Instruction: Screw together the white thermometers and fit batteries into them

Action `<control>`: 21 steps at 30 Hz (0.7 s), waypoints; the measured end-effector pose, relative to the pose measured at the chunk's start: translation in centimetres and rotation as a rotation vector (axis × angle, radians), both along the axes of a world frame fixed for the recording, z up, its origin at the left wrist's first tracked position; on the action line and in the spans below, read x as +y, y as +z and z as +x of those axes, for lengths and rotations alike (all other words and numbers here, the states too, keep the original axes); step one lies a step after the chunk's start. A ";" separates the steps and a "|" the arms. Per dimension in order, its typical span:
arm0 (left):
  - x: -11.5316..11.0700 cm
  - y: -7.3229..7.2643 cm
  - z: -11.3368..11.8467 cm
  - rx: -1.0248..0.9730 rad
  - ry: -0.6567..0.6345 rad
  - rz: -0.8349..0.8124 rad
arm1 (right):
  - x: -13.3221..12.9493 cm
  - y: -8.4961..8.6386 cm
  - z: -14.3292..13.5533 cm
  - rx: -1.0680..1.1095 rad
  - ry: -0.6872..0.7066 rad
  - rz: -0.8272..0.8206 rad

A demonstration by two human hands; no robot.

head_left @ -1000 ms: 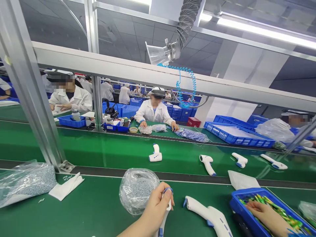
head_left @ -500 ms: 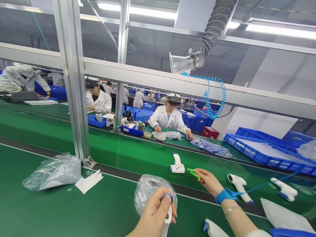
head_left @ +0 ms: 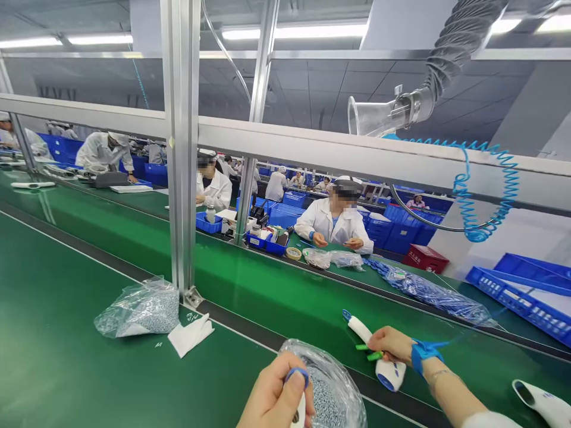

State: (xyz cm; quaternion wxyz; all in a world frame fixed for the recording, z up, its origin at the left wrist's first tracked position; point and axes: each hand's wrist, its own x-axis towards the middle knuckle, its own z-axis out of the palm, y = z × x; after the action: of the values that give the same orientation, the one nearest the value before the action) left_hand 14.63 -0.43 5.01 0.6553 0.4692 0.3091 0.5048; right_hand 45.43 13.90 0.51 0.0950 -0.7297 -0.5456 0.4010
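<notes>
My left hand (head_left: 281,389) is closed around a white infrared thermometer (head_left: 300,410) with a blue end; most of it is hidden by my fingers or cut off below. Between my right fingers is a pair of green tweezers (head_left: 375,356), its two tips apart and pointing left. My right hand (head_left: 392,345) also lies across the middle of a second white-and-blue thermometer (head_left: 359,328) on the green belt; whether it grips this body I cannot tell. Beside my left hand stands an open clear bag (head_left: 328,392) of small metal screws.
Another bag of screws (head_left: 154,312) and a folded white tissue (head_left: 191,334) lie left, by a metal post (head_left: 181,178). One more thermometer (head_left: 542,404) is at lower right. Across the belt a co-worker (head_left: 336,220) sits behind plastic bags. A blue crate (head_left: 521,303) stands far right.
The view has swung left, so things appear farther right. My right hand has come to the thermometer on the belt, tweezers still held; that thermometer is now nearer me. My left hand keeps its hold.
</notes>
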 end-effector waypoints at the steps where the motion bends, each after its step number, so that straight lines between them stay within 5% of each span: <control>1: -0.1 0.0 0.2 -0.026 -0.011 -0.016 | -1.0 0.1 0.3 -0.004 0.022 -0.028; 10: -0.8 0.1 0.1 -0.056 -0.106 0.017 | -8.9 1.5 -1.3 0.064 0.214 -0.101; 16: -1.6 1.1 1.0 0.013 -0.086 0.040 | -15.3 5.7 -4.7 0.049 0.282 0.274; 21: -2.4 0.2 2.9 0.142 -0.092 0.099 | -18.8 10.0 -8.4 0.045 0.461 0.684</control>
State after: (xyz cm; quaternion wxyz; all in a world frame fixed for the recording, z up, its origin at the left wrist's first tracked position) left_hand 17.56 -2.80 5.21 0.6301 0.5495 0.3076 0.4544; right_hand 37.00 -4.95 10.50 0.2517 -0.5056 -0.7946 0.2229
